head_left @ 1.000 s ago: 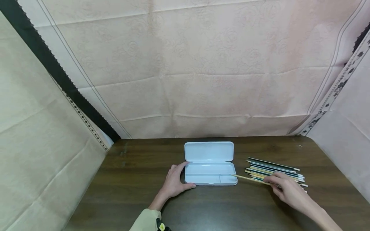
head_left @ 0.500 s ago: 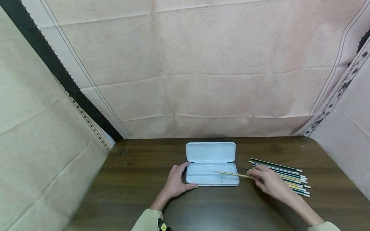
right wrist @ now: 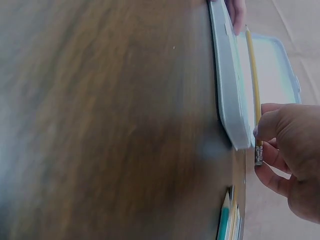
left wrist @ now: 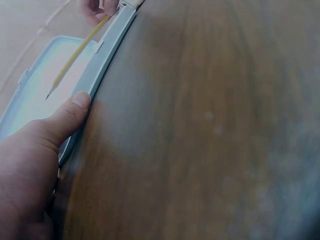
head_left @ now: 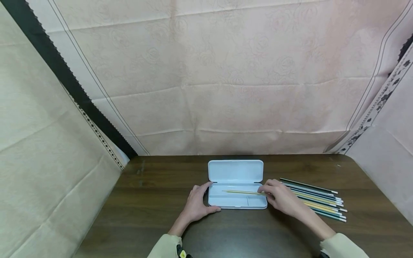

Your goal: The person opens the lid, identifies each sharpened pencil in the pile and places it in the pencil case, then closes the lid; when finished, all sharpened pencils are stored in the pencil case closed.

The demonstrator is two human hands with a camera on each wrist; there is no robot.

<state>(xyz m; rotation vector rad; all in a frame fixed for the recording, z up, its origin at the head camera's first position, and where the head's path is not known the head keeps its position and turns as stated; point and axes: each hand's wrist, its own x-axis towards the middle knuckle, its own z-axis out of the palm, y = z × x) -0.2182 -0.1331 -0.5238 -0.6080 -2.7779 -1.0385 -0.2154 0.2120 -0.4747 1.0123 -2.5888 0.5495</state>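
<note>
A light blue pencil case [head_left: 222, 200] lies with its lid [head_left: 235, 171] raised on the dark wooden table. My left hand [head_left: 196, 208] holds the case's left end, thumb at the front edge and a finger at the back corner. Between thumb and fingers my right hand [head_left: 280, 197] pinches a yellow pencil [head_left: 242, 192] near its eraser end. The pencil is over the case's tray, its tip pointing left; in the right wrist view the pencil's metal ferrule [right wrist: 258, 155] shows beyond the fingers. To the right, several green and yellow pencils [head_left: 319, 200] lie side by side.
The wooden table [head_left: 155, 190] carries the case and the pencils. A pale cloth [head_left: 238, 89] hangs behind its back edge, with more cloth at the left and right sides. A small divider [head_left: 247, 200] stands in the tray's front part.
My right hand has moved left from the pencil group, carrying the yellow pencil farther over the case. The left hand keeps its place on the case.
</note>
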